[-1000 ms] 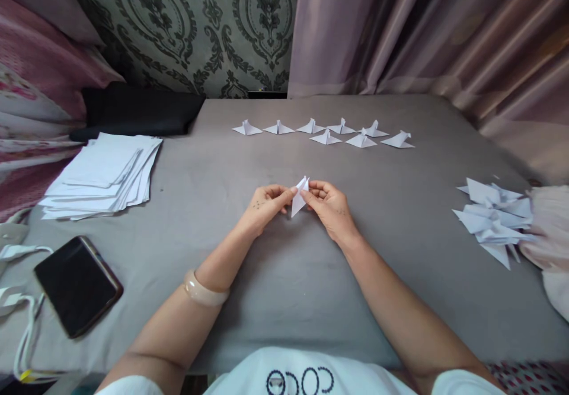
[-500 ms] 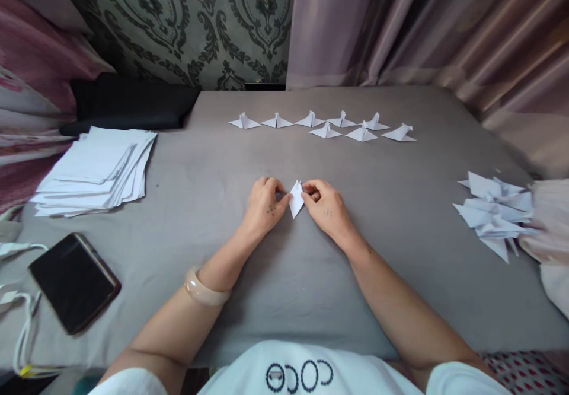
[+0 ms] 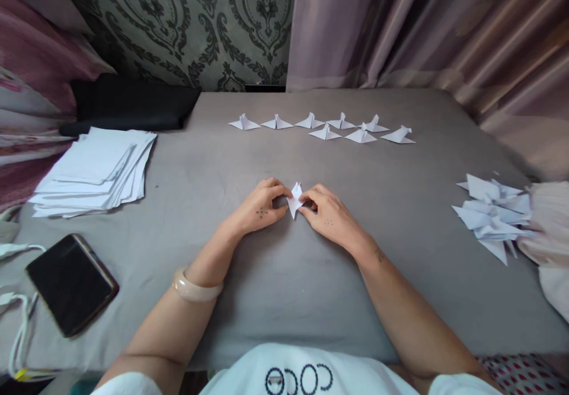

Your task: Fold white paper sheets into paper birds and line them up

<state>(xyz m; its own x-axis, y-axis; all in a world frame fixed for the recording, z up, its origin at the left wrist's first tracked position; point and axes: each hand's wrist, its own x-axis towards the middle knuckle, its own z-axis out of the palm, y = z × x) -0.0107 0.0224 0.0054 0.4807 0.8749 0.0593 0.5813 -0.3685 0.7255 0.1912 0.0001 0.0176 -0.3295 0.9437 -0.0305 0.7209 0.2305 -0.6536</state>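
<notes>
A small white folded paper crane [image 3: 295,200] is held between my two hands over the middle of the grey cloth. My left hand [image 3: 265,206] pinches its left side between thumb and fingers. On the other side, my right hand [image 3: 326,210] grips the right edge the same way. The paper's lower point faces me, and short folded tips stand up at its far end. Its underside is hidden.
Several finished paper cranes [image 3: 326,133] stand in two rows at the back. White paper sheets [image 3: 95,166] are stacked at the left, near a dark phone-like device [image 3: 72,284] and white cables [image 3: 20,330]. More folded cranes [image 3: 493,211] lie heaped at the right.
My left wrist has swung outward and lowered. The paper between my fingers now spreads wider at its sides, where it was a narrow diamond before.
</notes>
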